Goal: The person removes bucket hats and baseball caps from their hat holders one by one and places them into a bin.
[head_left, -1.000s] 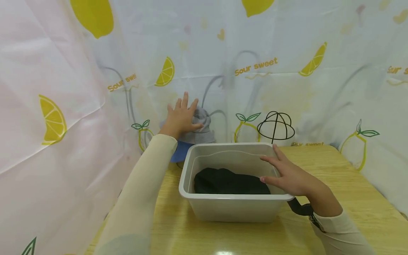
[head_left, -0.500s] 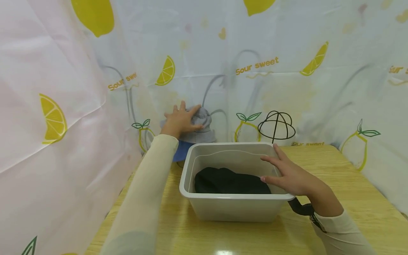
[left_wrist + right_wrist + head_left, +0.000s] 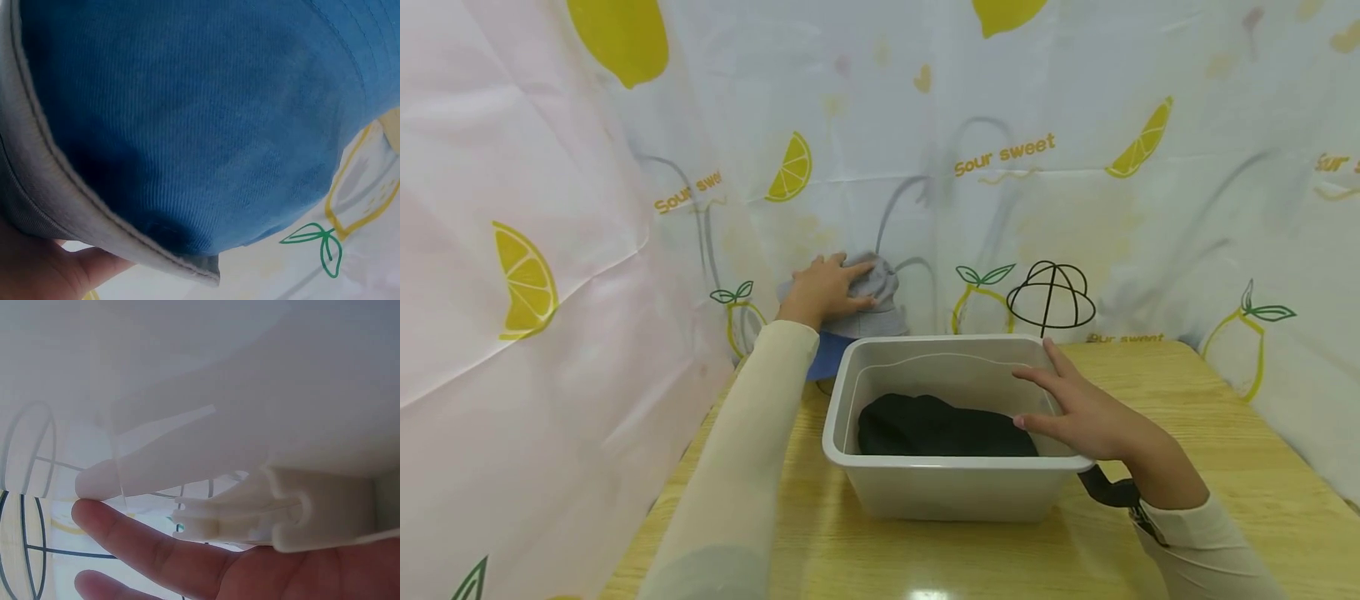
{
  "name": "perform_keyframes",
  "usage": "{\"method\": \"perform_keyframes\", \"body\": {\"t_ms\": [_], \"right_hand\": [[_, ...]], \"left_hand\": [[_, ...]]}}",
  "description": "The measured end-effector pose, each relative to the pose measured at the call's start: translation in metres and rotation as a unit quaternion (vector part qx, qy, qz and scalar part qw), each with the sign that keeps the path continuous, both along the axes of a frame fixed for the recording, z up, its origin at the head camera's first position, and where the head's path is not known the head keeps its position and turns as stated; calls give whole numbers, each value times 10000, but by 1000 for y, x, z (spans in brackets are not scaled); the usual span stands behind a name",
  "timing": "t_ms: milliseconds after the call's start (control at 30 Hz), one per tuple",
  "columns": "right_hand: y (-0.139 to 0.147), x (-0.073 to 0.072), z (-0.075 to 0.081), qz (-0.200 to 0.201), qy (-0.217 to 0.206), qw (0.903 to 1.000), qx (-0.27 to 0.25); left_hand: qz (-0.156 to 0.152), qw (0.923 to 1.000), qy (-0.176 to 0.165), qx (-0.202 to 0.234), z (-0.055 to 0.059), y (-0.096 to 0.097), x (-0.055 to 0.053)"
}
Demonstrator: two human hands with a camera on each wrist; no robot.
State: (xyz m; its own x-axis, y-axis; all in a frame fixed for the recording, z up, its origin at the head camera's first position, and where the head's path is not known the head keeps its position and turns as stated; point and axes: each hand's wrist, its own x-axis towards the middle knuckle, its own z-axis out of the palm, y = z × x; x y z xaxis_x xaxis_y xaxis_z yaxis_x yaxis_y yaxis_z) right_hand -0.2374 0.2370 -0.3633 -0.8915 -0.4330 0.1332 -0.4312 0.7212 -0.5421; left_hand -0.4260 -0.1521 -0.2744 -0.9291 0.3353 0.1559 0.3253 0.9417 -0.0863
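Head view: the lemon backdrop [image 3: 1045, 92] reads "Sour sweet".
My left hand [image 3: 823, 290] spreads over the grey hat [image 3: 883, 292] behind the bin [image 3: 951, 496]; my right hand [image 3: 1093, 417], fingers apart, rests on its rim [image 3: 925, 462].

The place was a draped-off booth, its wider setting impossible to tell: creased white sheeting [image 3: 880, 92] printed with yellow lemons [image 3: 619, 40] and orange "Sour sweet" lettering [image 3: 1004, 156] lined the far, left and right edges of a yellow, wood-grained, flat-topped bench [image 3: 1232, 467].
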Motion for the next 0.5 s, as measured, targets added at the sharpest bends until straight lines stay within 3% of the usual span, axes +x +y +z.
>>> {"method": "perform_keyframes", "body": {"t_ms": [500], "right_hand": [[0,0,0,15,-5,10000,-18]], "left_hand": [[-308,9992,201,173,-1,2,-6]]}}
